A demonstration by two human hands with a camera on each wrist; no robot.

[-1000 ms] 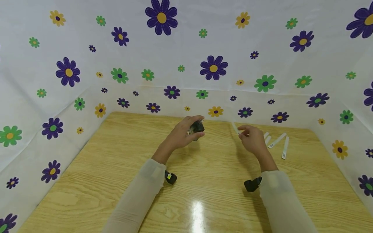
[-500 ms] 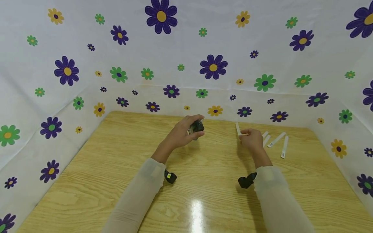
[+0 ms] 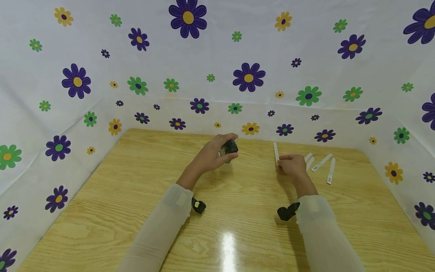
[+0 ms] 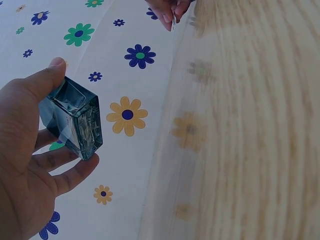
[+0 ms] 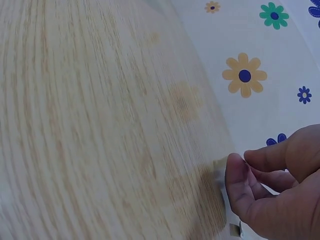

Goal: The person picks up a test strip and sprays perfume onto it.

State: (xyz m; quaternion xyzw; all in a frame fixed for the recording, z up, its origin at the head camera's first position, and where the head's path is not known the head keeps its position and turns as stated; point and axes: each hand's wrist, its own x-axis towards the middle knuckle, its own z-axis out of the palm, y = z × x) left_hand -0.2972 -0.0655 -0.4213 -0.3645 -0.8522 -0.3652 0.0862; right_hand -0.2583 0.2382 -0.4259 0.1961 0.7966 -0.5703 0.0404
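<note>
My left hand [image 3: 211, 155] holds a square perfume bottle [image 4: 75, 115] of blue-tinted glass, tilted on its side. In the left wrist view the thumb lies over its top and the fingers support it from below; the palm hides its near end. To the right, my right hand [image 3: 293, 165] pinches the near end of a white paper strip [image 3: 276, 150] between thumb and fingers, low over the table. The strip's far end points at the back wall. In the right wrist view the fingertips cover part of the strip.
Several more white paper strips [image 3: 321, 162] with small printed marks lie right of the right hand. The wooden table [image 3: 153, 226] ends at a white flowered cloth [image 3: 210, 49] behind and on both sides. Black wrist cameras [image 3: 198, 206] hang at the cuffs.
My right hand has come slightly nearer and lower, bringing the strip down and turning it straighter towards the back wall. The left hand and the perfume bottle have stayed in place.
</note>
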